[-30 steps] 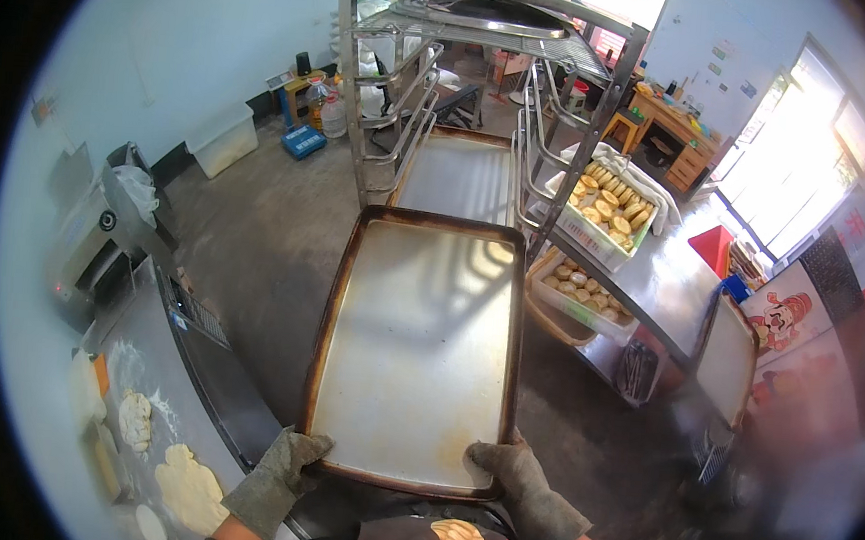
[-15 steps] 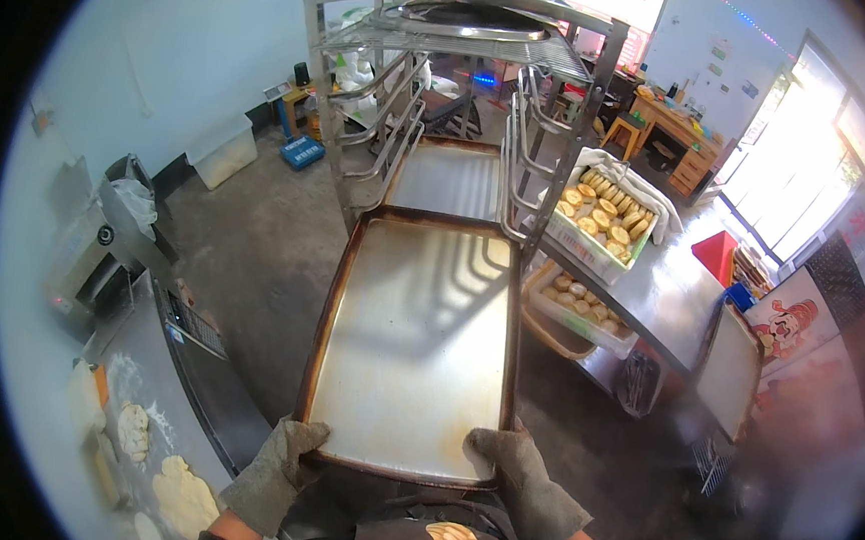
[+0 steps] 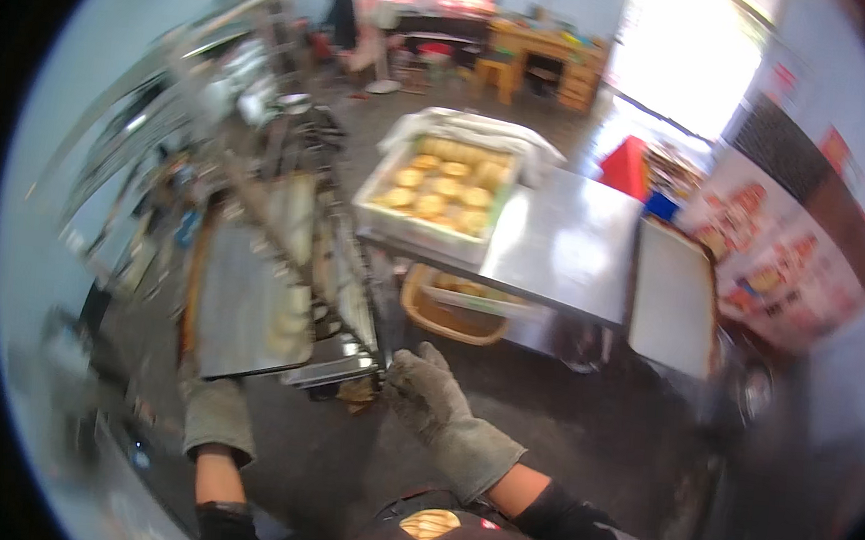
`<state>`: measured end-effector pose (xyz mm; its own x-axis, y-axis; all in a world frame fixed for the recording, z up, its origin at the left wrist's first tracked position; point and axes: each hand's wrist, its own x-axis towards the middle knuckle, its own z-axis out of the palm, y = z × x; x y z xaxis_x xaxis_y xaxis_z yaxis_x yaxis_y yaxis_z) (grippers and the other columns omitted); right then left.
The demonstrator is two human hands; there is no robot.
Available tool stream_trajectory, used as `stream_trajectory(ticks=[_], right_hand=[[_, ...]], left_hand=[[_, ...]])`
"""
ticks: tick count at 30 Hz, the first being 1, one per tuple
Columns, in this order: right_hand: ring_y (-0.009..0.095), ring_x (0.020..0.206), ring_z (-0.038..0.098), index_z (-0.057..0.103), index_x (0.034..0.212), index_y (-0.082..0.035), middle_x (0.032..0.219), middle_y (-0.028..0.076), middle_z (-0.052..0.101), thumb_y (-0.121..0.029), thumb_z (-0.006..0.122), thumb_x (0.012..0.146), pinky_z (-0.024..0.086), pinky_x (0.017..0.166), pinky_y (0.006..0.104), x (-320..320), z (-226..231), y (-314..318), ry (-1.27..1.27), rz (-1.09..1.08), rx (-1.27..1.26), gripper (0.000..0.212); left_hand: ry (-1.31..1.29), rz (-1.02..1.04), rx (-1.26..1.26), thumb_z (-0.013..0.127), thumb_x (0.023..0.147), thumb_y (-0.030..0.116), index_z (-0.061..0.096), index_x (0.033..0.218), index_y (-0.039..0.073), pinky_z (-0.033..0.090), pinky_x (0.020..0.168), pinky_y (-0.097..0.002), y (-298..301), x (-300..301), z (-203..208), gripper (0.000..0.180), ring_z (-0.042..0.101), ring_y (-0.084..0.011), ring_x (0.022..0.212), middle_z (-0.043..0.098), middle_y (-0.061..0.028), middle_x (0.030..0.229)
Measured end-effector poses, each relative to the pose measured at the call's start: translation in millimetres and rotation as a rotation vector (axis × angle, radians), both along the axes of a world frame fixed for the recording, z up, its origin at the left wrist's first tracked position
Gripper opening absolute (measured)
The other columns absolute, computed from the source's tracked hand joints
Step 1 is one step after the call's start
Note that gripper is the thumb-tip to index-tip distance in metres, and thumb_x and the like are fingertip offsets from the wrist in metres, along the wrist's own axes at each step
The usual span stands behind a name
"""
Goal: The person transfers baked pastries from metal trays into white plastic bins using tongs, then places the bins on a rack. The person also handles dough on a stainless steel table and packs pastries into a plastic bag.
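My left hand [image 3: 216, 420], in a thick grey work glove, is at the near left corner of the baking tray [image 3: 250, 302]. Its fingers are blurred and partly hidden, so I cannot tell whether they still grip the rim. The tray has a pale flat surface and a dark brown rim, and lies in the blurred metal rack [image 3: 248, 182]. To the right of the tray, my right hand [image 3: 433, 411], gloved alike, is apart from it. Nothing shows in that hand, and its thumb stands away from the fingers.
Round golden pastries [image 3: 448, 186] fill a white crate [image 3: 420, 231] on a steel table [image 3: 569, 250] ahead. A tan basket [image 3: 444, 321] sits beneath. Another baking tray [image 3: 673, 297] leans at the table's right end, near a red bin [image 3: 625, 168]. Wooden desks [image 3: 538, 52] stand farther back.
My right hand has let go of the tray and moved off to its right. The view has swung right, so rack and tray now appear at the left, blurred.
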<state>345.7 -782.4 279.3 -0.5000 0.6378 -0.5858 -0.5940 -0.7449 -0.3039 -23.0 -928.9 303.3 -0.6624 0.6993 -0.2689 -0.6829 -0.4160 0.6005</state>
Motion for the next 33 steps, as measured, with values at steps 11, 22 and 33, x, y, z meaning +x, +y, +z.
stream_trajectory(ticks=[11,22,33], right_hand=[[0.031,0.112,0.065,0.064,0.130,-0.015,0.128,0.006,0.069,-0.049,0.078,0.087,0.052,0.101,0.0480,404.4,-157.6,236.6,-0.345,-1.048,-0.114,0.057],[0.035,0.118,0.062,0.057,0.137,-0.004,0.132,0.016,0.064,-0.040,0.061,0.092,0.048,0.105,0.0534,484.3,-149.9,137.9,-0.367,-0.639,-0.010,0.058],[0.036,0.113,0.064,0.044,0.143,0.004,0.131,0.022,0.059,-0.034,0.060,0.086,0.054,0.096,0.0488,302.1,38.5,-161.3,-0.589,-0.519,-0.108,0.070]], left_hand=[[0.150,-0.130,-0.195,0.067,0.099,0.033,0.069,0.114,0.011,0.054,0.086,-0.0380,114.2,0.1,-21.7,0.027,0.067,-0.0211,0.100,0.072,-0.0043,0.108],[0.122,-0.270,-0.122,0.073,0.095,0.037,0.073,0.104,0.013,0.055,0.075,-0.0350,119.4,61.6,6.6,0.025,0.070,-0.0193,0.090,0.075,-0.0016,0.097],[-0.238,-0.852,-0.584,0.078,0.094,0.040,0.060,0.134,0.008,0.053,0.100,-0.0469,-10.9,209.7,-69.4,0.054,0.060,-0.0327,0.123,0.056,-0.0177,0.144]])
